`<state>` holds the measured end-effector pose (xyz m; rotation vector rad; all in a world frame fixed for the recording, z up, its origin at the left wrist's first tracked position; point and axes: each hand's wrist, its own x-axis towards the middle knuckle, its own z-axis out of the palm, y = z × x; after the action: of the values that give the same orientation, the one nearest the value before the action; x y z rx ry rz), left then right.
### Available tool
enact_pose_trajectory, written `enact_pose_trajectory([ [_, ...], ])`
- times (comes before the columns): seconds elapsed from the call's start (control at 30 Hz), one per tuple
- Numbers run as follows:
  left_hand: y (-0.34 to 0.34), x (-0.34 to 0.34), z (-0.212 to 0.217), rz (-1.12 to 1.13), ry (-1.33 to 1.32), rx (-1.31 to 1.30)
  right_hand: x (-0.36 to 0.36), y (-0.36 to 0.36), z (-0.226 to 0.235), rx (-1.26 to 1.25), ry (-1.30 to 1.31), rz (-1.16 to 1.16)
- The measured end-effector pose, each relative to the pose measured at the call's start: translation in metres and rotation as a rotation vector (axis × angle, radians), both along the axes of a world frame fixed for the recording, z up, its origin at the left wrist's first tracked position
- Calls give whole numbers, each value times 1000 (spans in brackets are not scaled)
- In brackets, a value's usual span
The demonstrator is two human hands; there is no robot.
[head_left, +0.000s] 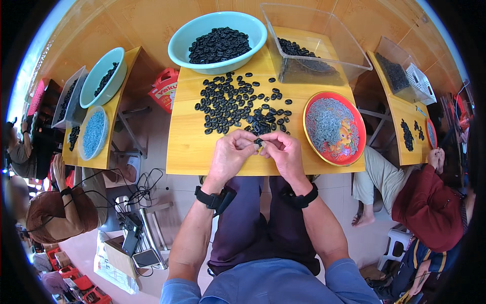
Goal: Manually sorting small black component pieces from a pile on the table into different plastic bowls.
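Note:
Over the near edge of the yellow table, my two hands meet with fingertips pinched together. My left hand point(233, 154) and my right hand point(284, 156) both grip a small black oval plastic piece point(258, 142) between them. Fingers cover most of it, so its details are hidden. Just beyond my fingertips lies a loose spread of similar black oval pieces point(225, 104), many showing two holes. To the right of my right hand is a round red tray point(360, 152) with a yellow rim, holding a heap of small grey pin-like parts point(324, 121).
A light-blue basin point(177, 45) of black pieces stands at the table's far left. Beside it is a clear plastic bin point(349, 45) with more. People sit at side tables point(121, 86) left and right. Cables and a metal stand point(152, 228) are on the floor at left.

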<state>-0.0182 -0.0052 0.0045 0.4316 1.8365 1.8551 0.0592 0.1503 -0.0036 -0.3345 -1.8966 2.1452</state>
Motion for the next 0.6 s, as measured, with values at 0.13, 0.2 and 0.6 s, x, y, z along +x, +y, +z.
enact_pose_trajectory([
  [0.13,-5,3,-3,-65,155,-102,2,7,4,-11,-19,88],
  [0.2,-5,3,-3,-85,170,-100,0,9,6,-116,-78,95],
  [0.6,-3,8,9,-148,418,-296,-1,26,14,-105,-199,249],
])
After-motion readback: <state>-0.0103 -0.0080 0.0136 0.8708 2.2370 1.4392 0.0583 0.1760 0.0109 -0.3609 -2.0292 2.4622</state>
